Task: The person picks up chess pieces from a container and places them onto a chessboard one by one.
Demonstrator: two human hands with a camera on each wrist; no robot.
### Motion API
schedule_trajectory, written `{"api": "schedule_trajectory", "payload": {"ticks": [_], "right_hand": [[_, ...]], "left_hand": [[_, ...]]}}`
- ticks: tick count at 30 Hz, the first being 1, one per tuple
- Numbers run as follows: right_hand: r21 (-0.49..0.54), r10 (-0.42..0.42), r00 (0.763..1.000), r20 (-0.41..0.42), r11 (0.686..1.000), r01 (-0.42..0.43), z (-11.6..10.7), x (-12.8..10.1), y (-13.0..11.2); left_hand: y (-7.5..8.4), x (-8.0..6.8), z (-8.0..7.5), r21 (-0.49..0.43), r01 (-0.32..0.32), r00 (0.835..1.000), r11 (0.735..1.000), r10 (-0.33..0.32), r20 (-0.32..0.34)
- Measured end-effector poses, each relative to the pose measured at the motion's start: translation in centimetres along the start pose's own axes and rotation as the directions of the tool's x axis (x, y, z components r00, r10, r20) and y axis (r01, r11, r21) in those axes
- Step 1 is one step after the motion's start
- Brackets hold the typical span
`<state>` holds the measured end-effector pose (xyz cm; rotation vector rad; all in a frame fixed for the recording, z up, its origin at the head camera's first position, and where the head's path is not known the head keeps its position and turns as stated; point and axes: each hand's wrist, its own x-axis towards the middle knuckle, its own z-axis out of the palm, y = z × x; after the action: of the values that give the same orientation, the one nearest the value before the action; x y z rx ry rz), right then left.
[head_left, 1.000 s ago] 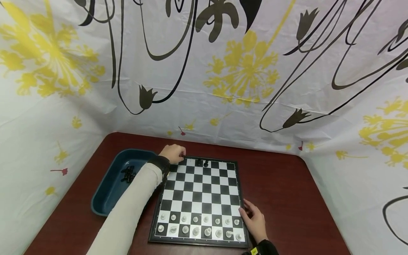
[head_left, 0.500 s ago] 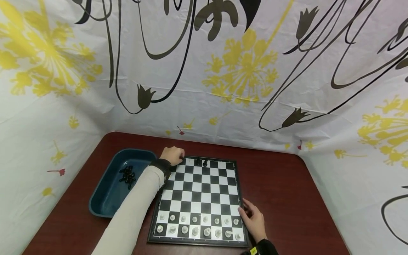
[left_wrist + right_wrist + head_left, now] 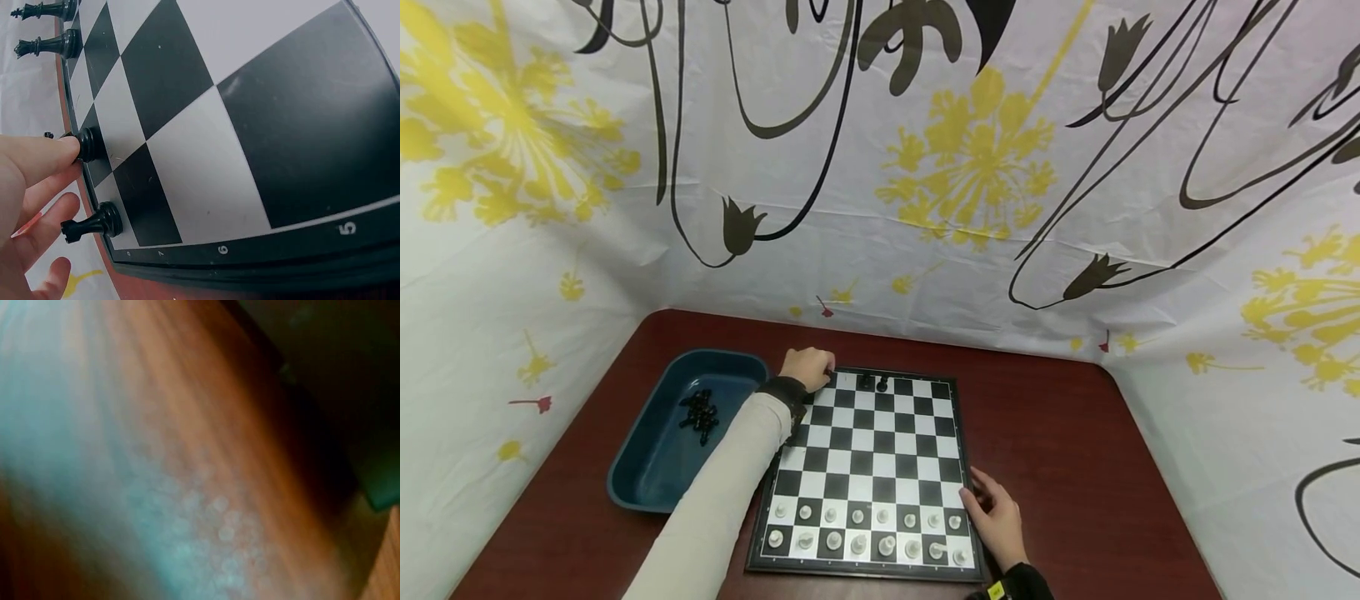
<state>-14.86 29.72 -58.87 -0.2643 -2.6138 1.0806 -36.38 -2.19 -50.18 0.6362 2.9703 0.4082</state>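
A black-and-white chessboard lies on a dark red table. My left hand is at the board's far left corner. In the left wrist view its fingertips pinch a black chess piece that stands on a far-row square. A black pawn stands on the square beside it, and two more black pieces stand further along that row. My right hand rests with relaxed fingers on the board's right edge near the front. White pieces fill the two near rows.
A dark blue tray sits left of the board with several black pieces in it. A flowered white curtain closes off the back and both sides. The right wrist view is a blur of reddish table.
The head view has shifted slightly. Both hands stay where they were, the left at the far corner and the right on the board's edge.
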Motion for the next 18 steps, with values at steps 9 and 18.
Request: {"api": "schedule_trajectory", "payload": {"ticks": [9,18], "right_hand": [[0.01,-0.029,0.999,-0.022,1.0,0.029,0.0,0.1,0.1],[0.018,0.017,0.999,0.03,1.0,-0.017,0.0,0.0,0.1]], "left_hand": [[-1.0,-0.1,-0.4,-0.018,-0.013,1.0,1.0,0.013,-0.021],[-1.0,-1.1,-2.1,0.003,-0.027,0.998,1.0,0.027,-0.049]]}}
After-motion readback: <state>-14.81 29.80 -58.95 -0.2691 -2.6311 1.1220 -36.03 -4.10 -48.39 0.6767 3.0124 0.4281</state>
